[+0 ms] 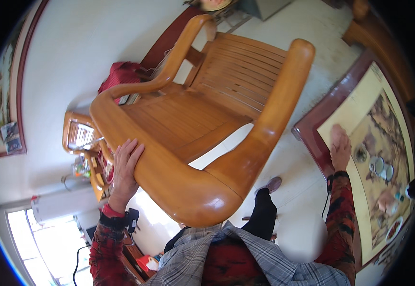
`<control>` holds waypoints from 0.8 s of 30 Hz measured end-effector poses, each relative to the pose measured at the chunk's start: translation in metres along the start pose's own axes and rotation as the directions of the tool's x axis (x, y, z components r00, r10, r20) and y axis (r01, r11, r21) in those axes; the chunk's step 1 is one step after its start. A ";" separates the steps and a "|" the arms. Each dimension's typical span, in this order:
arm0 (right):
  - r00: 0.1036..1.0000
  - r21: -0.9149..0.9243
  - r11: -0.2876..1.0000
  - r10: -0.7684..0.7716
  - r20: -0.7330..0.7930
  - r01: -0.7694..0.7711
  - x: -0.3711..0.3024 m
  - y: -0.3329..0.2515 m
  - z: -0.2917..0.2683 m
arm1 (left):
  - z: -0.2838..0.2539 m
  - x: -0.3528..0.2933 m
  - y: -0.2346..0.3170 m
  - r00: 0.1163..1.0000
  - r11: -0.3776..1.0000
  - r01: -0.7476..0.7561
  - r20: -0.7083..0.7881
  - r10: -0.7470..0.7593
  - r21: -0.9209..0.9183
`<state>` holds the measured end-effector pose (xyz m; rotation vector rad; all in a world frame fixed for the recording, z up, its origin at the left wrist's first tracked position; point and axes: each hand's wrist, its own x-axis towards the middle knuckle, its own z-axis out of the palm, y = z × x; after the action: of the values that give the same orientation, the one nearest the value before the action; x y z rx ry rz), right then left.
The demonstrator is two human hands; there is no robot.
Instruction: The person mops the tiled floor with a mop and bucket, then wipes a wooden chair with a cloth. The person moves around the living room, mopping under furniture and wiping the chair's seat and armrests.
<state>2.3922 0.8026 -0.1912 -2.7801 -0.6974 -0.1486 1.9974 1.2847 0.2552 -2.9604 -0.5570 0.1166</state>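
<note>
Two hands, two surfaces: my left hand (pixel 125 167) is spread, fingers slightly apart, over the thick rail (pixel 167 176) of a wooden armchair (pixel 181 126), not clasping round it; my right hand (pixel 340 148) rests on the table (pixel 312 148) with its fingers bunched, and whether they pinch anything I cannot tell. My armchair sits left of the table, apart from it. I'd judge it heavy and stiff, solid wood by its look, sturdy except for a glossy finish that could scratch and let a palm slide. I'd take hold by the two side arms, curling fingers underneath, rather than at the broad rounded corner. The rail is honey-brown, fat and smooth; inside it run flat boards and thin parallel slats. On the table, a flat cream sheet (pixel 341 112) bears a dark landscape and pale, round cups (pixel 376 164).
</note>
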 end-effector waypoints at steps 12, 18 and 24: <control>0.734 0.733 -0.061 -0.121 0.668 -0.678 0.013 -0.171 -0.121 | 0.013 -0.011 -0.007 0.978 0.997 0.043 -0.203 -0.054 -0.059; 0.754 0.846 0.512 -0.613 0.238 0.149 -0.025 -0.309 -0.318 | 0.030 -0.023 -0.015 0.933 0.973 0.042 -0.338 -0.119 -0.226; 0.748 0.609 0.613 -0.662 0.048 0.503 -0.088 -0.441 -0.358 | 0.033 -0.030 -0.027 0.895 0.925 -0.057 -0.430 -0.119 -0.375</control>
<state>2.0929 1.0353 0.2412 -1.9155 -1.4537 0.2859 1.9565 1.3018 0.2274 -3.1694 -0.6142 -0.7432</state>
